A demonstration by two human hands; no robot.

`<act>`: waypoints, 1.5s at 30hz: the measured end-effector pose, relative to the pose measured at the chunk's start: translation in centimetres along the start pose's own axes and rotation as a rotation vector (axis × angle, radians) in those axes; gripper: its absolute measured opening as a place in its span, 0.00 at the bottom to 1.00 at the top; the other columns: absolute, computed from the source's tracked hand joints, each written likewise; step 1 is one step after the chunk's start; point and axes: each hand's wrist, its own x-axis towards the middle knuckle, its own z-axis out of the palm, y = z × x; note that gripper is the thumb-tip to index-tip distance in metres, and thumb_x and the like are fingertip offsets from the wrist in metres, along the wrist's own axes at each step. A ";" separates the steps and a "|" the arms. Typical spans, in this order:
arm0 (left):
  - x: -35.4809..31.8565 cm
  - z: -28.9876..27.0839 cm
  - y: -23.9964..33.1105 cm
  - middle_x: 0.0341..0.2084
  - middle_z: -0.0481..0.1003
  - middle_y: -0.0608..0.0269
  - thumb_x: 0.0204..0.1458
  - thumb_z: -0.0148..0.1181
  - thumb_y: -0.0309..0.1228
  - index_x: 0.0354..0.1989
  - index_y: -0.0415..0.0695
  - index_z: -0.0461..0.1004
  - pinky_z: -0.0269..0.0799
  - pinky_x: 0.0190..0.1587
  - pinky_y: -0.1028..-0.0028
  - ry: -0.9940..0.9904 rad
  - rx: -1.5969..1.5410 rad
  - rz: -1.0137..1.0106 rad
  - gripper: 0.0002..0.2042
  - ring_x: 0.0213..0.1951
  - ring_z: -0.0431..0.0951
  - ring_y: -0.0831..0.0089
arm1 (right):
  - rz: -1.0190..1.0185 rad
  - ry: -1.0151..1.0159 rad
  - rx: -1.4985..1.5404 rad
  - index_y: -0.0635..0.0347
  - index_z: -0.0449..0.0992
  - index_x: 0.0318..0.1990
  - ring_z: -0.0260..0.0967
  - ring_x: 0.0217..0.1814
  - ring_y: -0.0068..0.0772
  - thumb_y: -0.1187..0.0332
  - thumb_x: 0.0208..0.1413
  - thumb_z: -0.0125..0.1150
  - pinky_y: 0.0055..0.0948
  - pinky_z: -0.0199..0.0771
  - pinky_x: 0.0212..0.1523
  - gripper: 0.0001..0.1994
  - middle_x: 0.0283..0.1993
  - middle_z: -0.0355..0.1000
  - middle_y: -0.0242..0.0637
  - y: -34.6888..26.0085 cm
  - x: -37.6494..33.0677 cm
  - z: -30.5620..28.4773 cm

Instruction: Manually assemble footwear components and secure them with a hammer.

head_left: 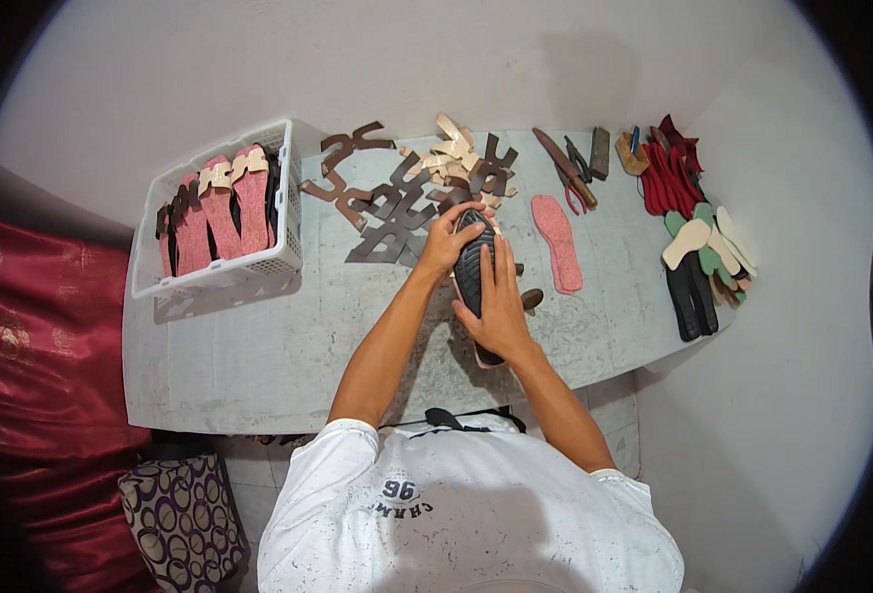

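Over the middle of the table I hold a sandal point(469, 269) with its ridged black sole turned up. A pink edge shows along its side. My left hand point(446, 243) grips its far end, the thumb lying on the sole. My right hand point(502, 311) wraps the nearer part, fingers stretched along the sole. Just beyond the hands lie dark brown cut strap pieces point(394, 193) and cream strap pieces point(453, 146). A pink insole point(557, 244) rests to the right of my right hand. Close to that hand is a small dark oval object point(532, 298), its kind unclear.
At the left, a white plastic basket point(293, 237) holds several pink sandals. Pliers point(567, 178), other hand tools and a dark block point(600, 153) lie at the far right. Red sole pieces point(669, 178) and stacked green, cream and black soles point(694, 292) line the right edge.
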 end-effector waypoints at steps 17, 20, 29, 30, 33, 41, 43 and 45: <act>0.0 0.4 0.2 0.46 0.76 0.53 0.52 0.58 0.20 0.56 0.33 0.66 0.74 0.47 0.75 0.048 0.023 -0.021 0.21 0.45 0.77 0.71 | -0.016 -0.330 0.168 0.54 0.37 0.72 0.35 0.73 0.64 0.70 0.29 0.78 0.48 0.57 0.65 0.62 0.73 0.28 0.56 2.0 -7.5 -2.1; -0.1 0.4 0.3 0.48 0.75 0.53 0.53 0.58 0.22 0.57 0.34 0.66 0.75 0.46 0.76 0.042 0.054 -0.012 0.21 0.44 0.77 0.72 | -0.089 -0.251 0.143 0.55 0.41 0.71 0.50 0.67 0.64 0.68 0.31 0.77 0.46 0.68 0.57 0.58 0.71 0.40 0.58 2.3 -7.3 -2.1; -0.1 0.2 0.1 0.49 0.75 0.53 0.52 0.60 0.23 0.51 0.33 0.71 0.76 0.46 0.75 0.017 0.110 0.009 0.18 0.43 0.78 0.72 | -0.131 -0.146 0.091 0.57 0.53 0.69 0.72 0.38 0.51 0.63 0.28 0.78 0.39 0.73 0.38 0.55 0.48 0.69 0.51 3.1 -7.8 -1.6; -0.1 0.2 0.1 0.49 0.75 0.53 0.52 0.60 0.23 0.51 0.33 0.71 0.76 0.46 0.75 0.017 0.124 0.026 0.17 0.44 0.78 0.72 | -0.133 -0.144 0.096 0.57 0.53 0.69 0.72 0.37 0.51 0.63 0.27 0.77 0.39 0.73 0.38 0.55 0.44 0.69 0.49 3.1 -7.9 -1.6; 0.0 0.1 0.2 0.49 0.75 0.53 0.52 0.61 0.25 0.50 0.34 0.72 0.75 0.46 0.76 -0.023 0.193 0.026 0.16 0.44 0.77 0.72 | -0.098 -0.174 0.073 0.57 0.53 0.69 0.71 0.36 0.50 0.62 0.27 0.77 0.39 0.72 0.37 0.55 0.43 0.69 0.48 3.0 -8.2 -1.6; 1.0 -0.8 1.7 0.31 0.78 0.62 0.54 0.59 0.25 0.41 0.36 0.75 0.75 0.35 0.77 0.002 0.114 -0.405 0.09 0.31 0.78 0.76 | -0.218 -0.140 0.090 0.58 0.59 0.66 0.69 0.45 0.49 0.57 0.34 0.75 0.39 0.70 0.44 0.47 0.46 0.67 0.48 2.5 -6.9 -3.9; 1.2 -0.5 1.8 0.30 0.77 0.62 0.54 0.58 0.25 0.40 0.36 0.75 0.75 0.32 0.77 0.013 0.109 -0.404 0.08 0.28 0.78 0.76 | -0.326 -0.100 0.070 0.59 0.62 0.64 0.69 0.46 0.48 0.55 0.39 0.73 0.38 0.69 0.45 0.43 0.47 0.67 0.48 4.3 -6.2 -4.7; 1.3 0.1 1.7 0.29 0.77 0.62 0.54 0.58 0.25 0.40 0.36 0.75 0.75 0.32 0.77 0.010 0.106 -0.408 0.07 0.28 0.78 0.76 | -0.060 0.084 0.425 0.63 0.70 0.54 0.69 0.46 0.50 0.53 0.45 0.69 0.40 0.69 0.46 0.31 0.49 0.67 0.48 7.1 -6.2 -4.1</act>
